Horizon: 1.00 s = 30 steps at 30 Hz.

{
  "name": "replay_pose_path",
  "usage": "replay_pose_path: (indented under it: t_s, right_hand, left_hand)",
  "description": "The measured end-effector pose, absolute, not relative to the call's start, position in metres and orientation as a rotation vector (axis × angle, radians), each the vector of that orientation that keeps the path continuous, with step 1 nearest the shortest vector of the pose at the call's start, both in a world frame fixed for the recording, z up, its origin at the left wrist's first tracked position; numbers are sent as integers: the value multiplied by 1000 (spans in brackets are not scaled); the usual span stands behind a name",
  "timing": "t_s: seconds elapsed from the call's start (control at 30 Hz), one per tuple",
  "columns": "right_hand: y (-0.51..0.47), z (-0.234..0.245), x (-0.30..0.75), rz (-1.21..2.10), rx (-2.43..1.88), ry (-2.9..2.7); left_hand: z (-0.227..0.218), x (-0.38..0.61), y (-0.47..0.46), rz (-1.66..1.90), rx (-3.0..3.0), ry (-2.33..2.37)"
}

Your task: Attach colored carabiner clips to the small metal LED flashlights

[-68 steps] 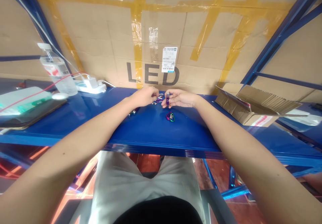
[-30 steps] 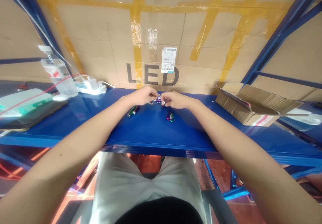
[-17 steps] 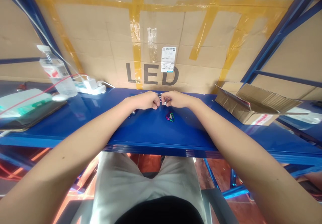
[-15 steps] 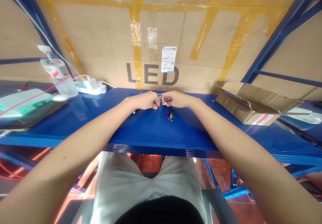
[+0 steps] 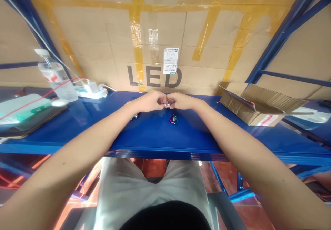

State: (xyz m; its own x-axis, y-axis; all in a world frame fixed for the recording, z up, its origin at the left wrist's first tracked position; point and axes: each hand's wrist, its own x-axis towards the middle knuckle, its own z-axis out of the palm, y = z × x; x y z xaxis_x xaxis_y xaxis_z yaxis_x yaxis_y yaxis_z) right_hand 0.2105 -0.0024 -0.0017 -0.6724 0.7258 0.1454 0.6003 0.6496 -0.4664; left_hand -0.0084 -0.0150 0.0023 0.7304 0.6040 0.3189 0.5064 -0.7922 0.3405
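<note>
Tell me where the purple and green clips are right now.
In the head view, the purple and green clips lie on the blue table, slightly below and right of the picture's centre, nearer the body than the right hand.

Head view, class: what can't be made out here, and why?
In the head view:
Shiny piece in the right hand: too small, partly covered by that hand.
Whether the left hand holds anything: hidden by its back.
Shiny ends: the rest hidden behind the left forearm.
Label: print too small to read.
</note>
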Motion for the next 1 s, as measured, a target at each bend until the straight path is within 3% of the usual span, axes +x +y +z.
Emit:
replay_pose_path:
  t_s: [1.0]
  right_hand:
    - [-1, 1, 211, 580, -1063, -2518]
  left_hand:
    - [-1, 5, -19, 680, 2982, 719]
